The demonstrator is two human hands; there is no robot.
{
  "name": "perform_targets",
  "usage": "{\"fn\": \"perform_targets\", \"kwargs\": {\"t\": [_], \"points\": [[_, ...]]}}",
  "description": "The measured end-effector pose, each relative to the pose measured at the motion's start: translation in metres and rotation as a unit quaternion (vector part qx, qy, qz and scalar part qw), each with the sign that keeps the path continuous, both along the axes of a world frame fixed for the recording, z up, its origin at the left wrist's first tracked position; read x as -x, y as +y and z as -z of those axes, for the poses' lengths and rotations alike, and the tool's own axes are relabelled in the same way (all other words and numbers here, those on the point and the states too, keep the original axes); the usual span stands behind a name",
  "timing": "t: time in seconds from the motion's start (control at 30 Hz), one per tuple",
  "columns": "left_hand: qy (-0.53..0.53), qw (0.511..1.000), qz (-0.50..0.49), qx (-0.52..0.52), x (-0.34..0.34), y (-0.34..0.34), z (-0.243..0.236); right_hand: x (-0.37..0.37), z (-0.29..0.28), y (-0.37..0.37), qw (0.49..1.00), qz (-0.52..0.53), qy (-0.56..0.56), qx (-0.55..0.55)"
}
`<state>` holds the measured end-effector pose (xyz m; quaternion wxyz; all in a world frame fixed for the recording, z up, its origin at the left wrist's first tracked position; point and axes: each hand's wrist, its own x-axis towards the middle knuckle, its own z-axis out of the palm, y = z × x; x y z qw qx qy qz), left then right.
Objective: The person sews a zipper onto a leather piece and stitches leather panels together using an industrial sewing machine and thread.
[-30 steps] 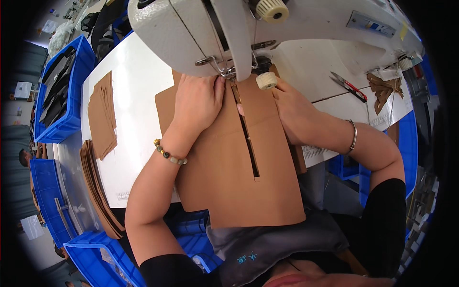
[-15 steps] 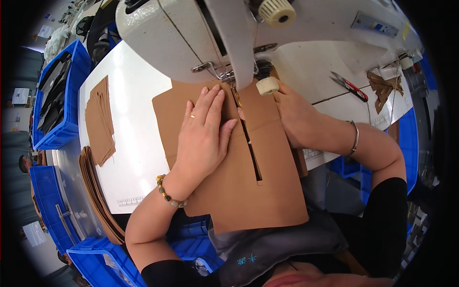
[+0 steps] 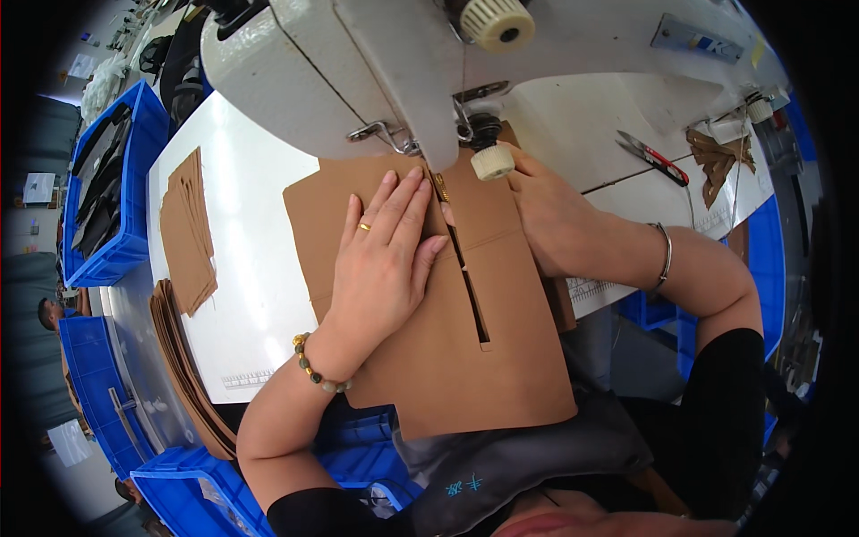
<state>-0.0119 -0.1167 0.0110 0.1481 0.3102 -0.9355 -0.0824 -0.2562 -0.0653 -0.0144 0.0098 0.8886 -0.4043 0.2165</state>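
Observation:
A large brown leather-like panel (image 3: 483,385) with a long narrow slot lies under the sewing machine's head (image 3: 340,72) and hangs over toward my lap. A gold-coloured zipper (image 3: 440,186) shows in the far end of the slot, close to the needle area. My left hand (image 3: 383,233) rests flat on the panel left of the slot, fingers stretched out and thumb apart. At the right edge, my right hand (image 3: 559,219) grips the panel, its fingers partly hidden beneath; pinkish fingertips show through the slot. The needle tip is hidden behind the machine head.
Red-handled thread snips (image 3: 655,159) and brown scraps (image 3: 716,166) lie on the right of the white table (image 3: 255,224). Brown pieces (image 3: 188,233) lie at left, with a stack of brown strips (image 3: 183,376) at the edge. Blue bins (image 3: 134,206) stand around; one holds dark pieces.
The machine head appears slightly farther left in the picture as the view shifts a little. Both hands keep their places on the panel, which has barely moved.

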Motion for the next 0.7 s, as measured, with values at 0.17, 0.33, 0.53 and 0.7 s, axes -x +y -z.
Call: {"fn": "perform_targets", "kwargs": {"t": [0.17,0.33,0.53,0.7], "points": [[-0.018,1.0,0.0,0.006,0.0007,0.0014,-0.0011,-0.0001,0.0004,0.0007,1.0,-0.002,0.005,0.001],[-0.037,0.999,0.002,0.022,0.0016,0.0014,-0.0019,0.0,-0.0004,0.0,1.0,-0.006,0.011,-0.007],[-0.037,0.999,0.001,0.023,0.0012,0.0003,-0.0004,0.0004,-0.0033,-0.0002,1.0,-0.011,-0.008,-0.006],[-0.028,0.999,0.008,0.027,0.0012,-0.0024,0.0013,0.0005,-0.003,0.0007,1.0,-0.005,0.004,-0.008]]}}
